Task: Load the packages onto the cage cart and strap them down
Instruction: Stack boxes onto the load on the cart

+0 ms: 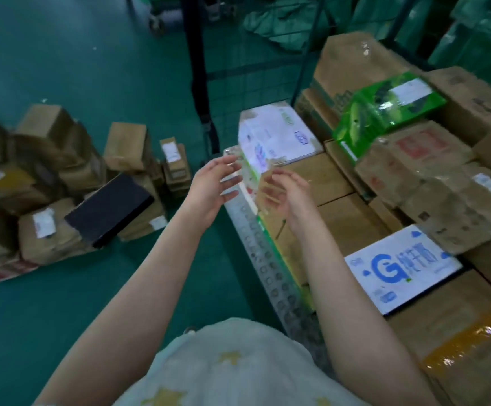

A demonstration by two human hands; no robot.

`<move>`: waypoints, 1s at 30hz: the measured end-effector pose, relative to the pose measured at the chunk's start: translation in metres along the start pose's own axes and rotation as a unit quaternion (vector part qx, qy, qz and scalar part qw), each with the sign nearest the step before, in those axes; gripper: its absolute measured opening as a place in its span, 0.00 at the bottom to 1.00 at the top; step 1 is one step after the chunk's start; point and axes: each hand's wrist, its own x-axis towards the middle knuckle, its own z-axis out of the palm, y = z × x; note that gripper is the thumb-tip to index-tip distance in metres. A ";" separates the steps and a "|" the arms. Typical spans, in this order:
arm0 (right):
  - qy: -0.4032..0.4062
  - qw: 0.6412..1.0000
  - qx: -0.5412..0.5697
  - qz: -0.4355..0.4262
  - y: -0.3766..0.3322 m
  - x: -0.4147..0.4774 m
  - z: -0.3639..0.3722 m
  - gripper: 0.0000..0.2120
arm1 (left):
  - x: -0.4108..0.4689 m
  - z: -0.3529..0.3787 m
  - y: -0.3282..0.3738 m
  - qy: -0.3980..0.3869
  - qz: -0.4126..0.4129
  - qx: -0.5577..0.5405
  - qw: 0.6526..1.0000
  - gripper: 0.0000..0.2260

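Note:
The cage cart (263,268) stands on the right, its perforated metal edge running toward me. Cardboard packages (455,197) fill it, with a green box (385,112), a white box with a blue G (399,269) and a white printed box (276,136) at the cart's near corner. My left hand (212,186) and my right hand (285,190) hover just in front of the white printed box, fingers spread and relaxed, palms facing each other. Neither hand grips anything. A black strap (200,83) hangs down the cart's far corner post.
A pile of cardboard packages (62,183) lies on the green floor at the left, with a black flat box (109,209) leaning on it. Green sacks (473,33) are heaped behind the cart. Wheels of another cart (156,24) show at the top.

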 end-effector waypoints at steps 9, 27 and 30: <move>-0.087 0.994 -0.047 0.042 0.047 -0.003 0.126 0.07 | -0.014 -0.126 0.019 0.105 0.002 -0.021 0.994 0.10; -0.236 0.937 -0.189 0.177 0.106 0.037 0.304 0.05 | -0.013 -0.284 0.033 0.315 0.004 -0.123 0.941 0.09; -0.255 0.920 -0.228 0.191 0.108 0.056 0.338 0.06 | 0.004 -0.307 0.046 0.343 0.011 -0.139 0.929 0.08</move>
